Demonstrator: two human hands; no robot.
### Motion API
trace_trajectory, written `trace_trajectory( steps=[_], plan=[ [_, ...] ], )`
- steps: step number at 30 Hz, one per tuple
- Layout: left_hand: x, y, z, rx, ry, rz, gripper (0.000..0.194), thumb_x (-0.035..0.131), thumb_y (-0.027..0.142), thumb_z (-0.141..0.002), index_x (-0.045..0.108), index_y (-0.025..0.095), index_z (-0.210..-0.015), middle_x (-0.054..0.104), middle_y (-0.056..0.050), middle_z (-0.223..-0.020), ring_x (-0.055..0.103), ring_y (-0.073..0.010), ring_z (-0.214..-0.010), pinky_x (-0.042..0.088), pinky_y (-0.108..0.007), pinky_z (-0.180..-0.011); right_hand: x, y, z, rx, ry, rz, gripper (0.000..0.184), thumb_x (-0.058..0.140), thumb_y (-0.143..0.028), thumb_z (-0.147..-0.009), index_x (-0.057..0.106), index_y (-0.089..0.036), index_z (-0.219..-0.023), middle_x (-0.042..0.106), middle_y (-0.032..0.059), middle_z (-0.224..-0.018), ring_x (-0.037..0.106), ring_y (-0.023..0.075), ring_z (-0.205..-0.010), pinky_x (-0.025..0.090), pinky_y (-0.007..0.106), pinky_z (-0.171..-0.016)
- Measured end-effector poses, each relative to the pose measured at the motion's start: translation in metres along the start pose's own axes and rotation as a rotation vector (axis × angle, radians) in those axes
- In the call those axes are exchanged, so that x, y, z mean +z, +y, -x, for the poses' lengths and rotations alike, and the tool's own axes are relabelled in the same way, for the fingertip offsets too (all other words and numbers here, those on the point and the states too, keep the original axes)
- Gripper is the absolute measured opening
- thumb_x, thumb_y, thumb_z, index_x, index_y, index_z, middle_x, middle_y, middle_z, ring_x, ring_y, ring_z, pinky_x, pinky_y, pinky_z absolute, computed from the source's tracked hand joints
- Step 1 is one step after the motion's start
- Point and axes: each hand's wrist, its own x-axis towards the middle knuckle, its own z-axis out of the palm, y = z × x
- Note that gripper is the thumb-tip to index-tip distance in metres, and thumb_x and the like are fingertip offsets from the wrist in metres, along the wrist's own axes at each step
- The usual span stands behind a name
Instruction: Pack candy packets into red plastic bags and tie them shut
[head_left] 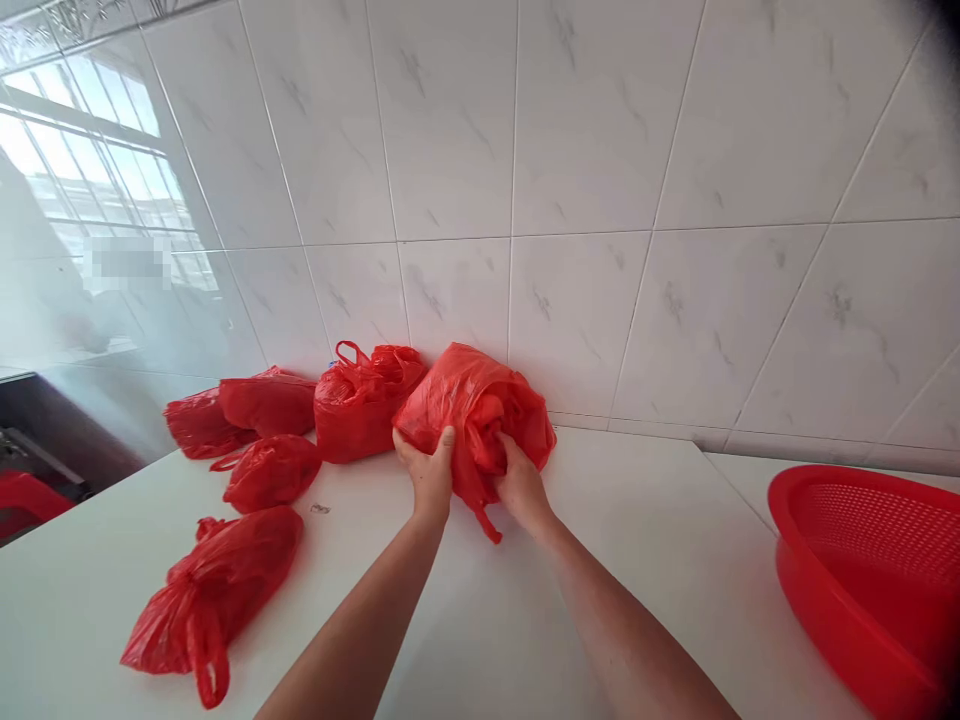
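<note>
Both my hands are on a bulging red plastic bag (457,385) near the tiled wall. My left hand (426,470) grips its lower left side, thumb in front and fingers partly hidden behind it. My right hand (521,485) is closed at the bag's gathered opening, with its fingertips tucked into the folds. One handle loop hangs down between the hands onto the table. What the bag contains is hidden. Just to the left stands another full red plastic bag (360,415) with its handles up.
More red bags lie on the left: a pair by the wall (270,405), a small one (274,472) and a knotted one (232,570) nearer me. A red plastic basket (817,590) stands at the right. A small clear scrap (320,509) lies on the white table (480,640).
</note>
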Motion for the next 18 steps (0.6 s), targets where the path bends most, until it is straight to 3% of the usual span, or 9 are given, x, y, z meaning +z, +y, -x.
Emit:
trace_trajectory(
  steps=[3, 6, 12, 15, 18],
  plan=[
    [0.005, -0.001, 0.000, 0.338, 0.023, -0.488, 0.094, 0.077, 0.041, -0.065, 0.025, 0.035, -0.143, -0.001, 0.001, -0.158, 0.001, -0.0274, -0.144, 0.014, -0.039, -0.115, -0.014, 0.007, 0.004, 0.111, 0.085, -0.091, 0.030, 0.054, -0.024, -0.070, 0.061, -0.022, -0.099, 0.067, 0.0033, -0.091, 0.062, 0.0212, -0.082, 0.049, 0.032, -0.069],
    [0.007, -0.012, -0.013, 0.495, 0.023, -0.918, 0.079, 0.069, 0.040, -0.072, 0.033, 0.032, -0.142, -0.002, -0.005, -0.158, -0.001, -0.0356, -0.142, 0.015, -0.051, -0.112, -0.044, 0.012, 0.020, 0.156, 0.213, -0.116, 0.024, 0.052, -0.025, -0.070, 0.059, -0.020, -0.093, 0.064, 0.0033, -0.089, 0.059, 0.0185, -0.078, 0.047, 0.027, -0.063],
    [0.001, -0.042, -0.039, 0.386, 0.105, -0.975, 0.065, 0.063, 0.027, -0.075, 0.043, 0.025, -0.136, 0.017, -0.019, -0.153, 0.009, -0.0479, -0.138, 0.020, -0.069, -0.100, -0.115, 0.029, 0.068, 0.294, 0.247, -0.245, 0.011, 0.048, -0.023, -0.072, 0.057, -0.020, -0.075, 0.057, -0.0017, -0.069, 0.050, 0.0123, -0.059, 0.039, 0.022, -0.050],
    [-0.006, -0.045, -0.037, 0.370, 0.141, -0.970, 0.057, 0.061, 0.028, -0.075, 0.049, 0.023, -0.130, 0.026, -0.019, -0.150, 0.015, -0.0480, -0.136, 0.023, -0.070, -0.098, -0.138, 0.040, 0.086, 0.371, 0.274, -0.292, 0.007, 0.054, -0.027, -0.072, 0.056, -0.020, -0.071, 0.054, -0.0041, -0.064, 0.046, 0.0104, -0.054, 0.035, 0.021, -0.046],
    [-0.012, -0.038, -0.026, 0.395, 0.205, -0.933, 0.062, 0.062, 0.031, -0.074, 0.042, 0.020, -0.132, 0.019, -0.019, -0.151, 0.014, -0.0440, -0.138, 0.025, -0.064, -0.102, -0.146, 0.048, 0.092, 0.399, 0.288, -0.299, 0.013, 0.057, -0.034, -0.073, 0.059, -0.021, -0.076, 0.053, -0.0052, -0.060, 0.044, 0.0097, -0.049, 0.035, 0.021, -0.043]
  ],
)
